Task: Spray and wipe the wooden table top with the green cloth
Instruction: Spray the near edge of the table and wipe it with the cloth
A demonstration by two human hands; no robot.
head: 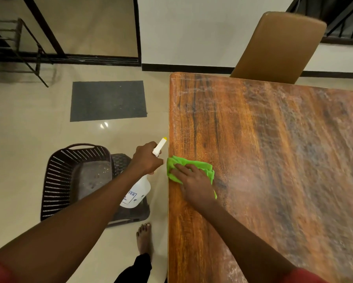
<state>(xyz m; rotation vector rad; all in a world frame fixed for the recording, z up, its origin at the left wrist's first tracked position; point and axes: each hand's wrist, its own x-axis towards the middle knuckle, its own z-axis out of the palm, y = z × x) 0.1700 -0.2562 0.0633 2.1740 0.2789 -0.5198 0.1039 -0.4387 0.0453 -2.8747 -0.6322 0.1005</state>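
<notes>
Head view. The right hand point(194, 180) lies flat, fingers spread, pressing the folded green cloth point(200, 166) onto the wooden bench point(273, 150) at its left edge; a corner of the cloth overhangs that edge. The left hand point(147, 158) is curled round the neck of a white spray bottle point(137, 193), held beside the bench over the tiled floor point(28, 123) and above a dark perforated basket point(69, 176). Whitish streaks cover much of the bench top, so wiping appears unfinished. Risks, as judged: a stroke carried leftward could push the cloth off the edge; a squeeze with the nozzle outside the bench line would wet the floor near the bare foot point(144, 235), inviting a slip; light pressure may smear the film rather than lift it.
</notes>
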